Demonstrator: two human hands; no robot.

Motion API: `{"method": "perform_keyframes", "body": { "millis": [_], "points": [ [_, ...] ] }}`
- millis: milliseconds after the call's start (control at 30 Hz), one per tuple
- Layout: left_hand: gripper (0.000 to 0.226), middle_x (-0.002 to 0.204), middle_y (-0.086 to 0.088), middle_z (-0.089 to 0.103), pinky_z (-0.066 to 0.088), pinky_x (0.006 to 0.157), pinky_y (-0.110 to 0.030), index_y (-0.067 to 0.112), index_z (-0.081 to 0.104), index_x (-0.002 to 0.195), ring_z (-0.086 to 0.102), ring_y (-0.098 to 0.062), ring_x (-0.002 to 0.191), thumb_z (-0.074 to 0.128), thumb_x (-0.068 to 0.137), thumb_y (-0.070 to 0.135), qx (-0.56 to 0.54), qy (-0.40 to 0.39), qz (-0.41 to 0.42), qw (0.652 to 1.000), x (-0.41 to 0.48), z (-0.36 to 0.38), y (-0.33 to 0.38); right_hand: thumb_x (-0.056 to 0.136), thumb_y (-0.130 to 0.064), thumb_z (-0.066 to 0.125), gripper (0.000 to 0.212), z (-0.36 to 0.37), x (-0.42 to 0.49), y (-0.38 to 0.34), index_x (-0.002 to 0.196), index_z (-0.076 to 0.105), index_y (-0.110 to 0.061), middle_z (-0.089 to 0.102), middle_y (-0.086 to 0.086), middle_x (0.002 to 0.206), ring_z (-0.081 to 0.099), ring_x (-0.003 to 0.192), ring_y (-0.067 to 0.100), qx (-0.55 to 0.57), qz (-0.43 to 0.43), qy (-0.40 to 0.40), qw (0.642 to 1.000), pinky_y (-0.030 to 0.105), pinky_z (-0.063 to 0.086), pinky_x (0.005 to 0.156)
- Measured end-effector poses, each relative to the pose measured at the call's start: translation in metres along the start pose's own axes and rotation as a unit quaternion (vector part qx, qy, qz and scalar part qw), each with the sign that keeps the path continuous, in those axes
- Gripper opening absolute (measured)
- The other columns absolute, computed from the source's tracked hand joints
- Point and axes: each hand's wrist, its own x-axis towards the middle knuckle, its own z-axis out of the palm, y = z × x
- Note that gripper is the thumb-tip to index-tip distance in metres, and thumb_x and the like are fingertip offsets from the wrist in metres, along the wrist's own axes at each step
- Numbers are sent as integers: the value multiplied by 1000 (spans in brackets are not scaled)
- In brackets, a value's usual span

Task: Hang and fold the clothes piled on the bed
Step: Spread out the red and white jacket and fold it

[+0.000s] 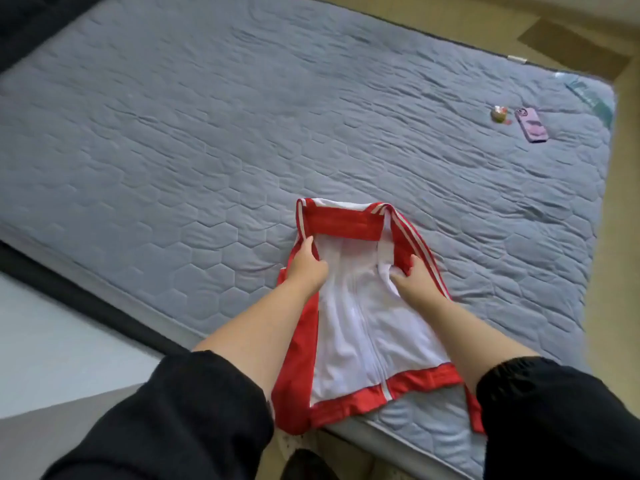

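Note:
A red and white zip jacket (360, 327) lies on the near corner of the grey quilted bed (207, 133), its sleeves folded in and its red hem toward me. My left hand (306, 266) grips the left red edge near the shoulder. My right hand (412, 277) pinches bunched white fabric near the right shoulder, beside the striped sleeve. The top part of the jacket, with a red band and white stripes, lies folded over just beyond my fingers. Black sleeves cover both my upper arms.
A pink phone (530, 124) and a small colourful object (499, 114) lie near the bed's far right corner. Beige floor (616, 237) runs along the right side of the bed. A dark bed frame edge (69, 285) borders the left.

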Motion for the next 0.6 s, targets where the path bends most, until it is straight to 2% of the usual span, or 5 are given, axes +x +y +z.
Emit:
{"method": "perform_keyframes", "body": {
  "millis": [133, 200, 267, 467, 600],
  "points": [
    [63, 144, -8, 46, 34, 90, -15, 15, 32, 148, 48, -24, 127, 49, 87, 7, 23, -40, -50, 998, -11, 33, -63, 88, -8, 58, 56, 41, -24, 61, 139, 37, -1, 52, 16, 133, 52, 118, 25, -54, 16, -43, 997, 10, 29, 75],
    [58, 141, -9, 49, 30, 77, -14, 15, 36, 145, 50, -25, 124, 50, 89, 11, 40, -48, -55, 997, -21, 47, -89, 90, -15, 57, 62, 59, -28, 88, 144, 30, -2, 45, 17, 141, 46, 127, 29, -88, 53, -76, 992, 16, 32, 88],
    [55, 142, -9, 48, 33, 85, -18, 16, 38, 144, 47, -26, 127, 49, 90, 13, 82, -58, -58, 993, -31, 59, -115, 92, -20, 55, 69, 73, -32, 113, 149, 20, -4, 36, 17, 149, 39, 133, 31, -122, 81, -111, 983, 28, 32, 101],
    [64, 150, -12, 36, 33, 105, -30, 15, 26, 149, 39, -29, 134, 49, 89, 14, 135, -66, -101, 983, -67, 86, -201, 92, -21, 54, 62, 117, -46, 184, 146, 26, -7, 45, 14, 142, 47, 125, 30, -142, 52, -161, 975, 25, 35, 86],
    [78, 150, -15, 34, 34, 108, -37, 14, 8, 153, 39, -32, 134, 55, 91, 21, 119, -32, -142, 982, -80, 106, -240, 90, -25, 60, 81, 147, -50, 213, 153, 10, -13, 27, 11, 155, 35, 138, 27, -142, -2, -182, 973, 30, 30, 107]
  ]
}}
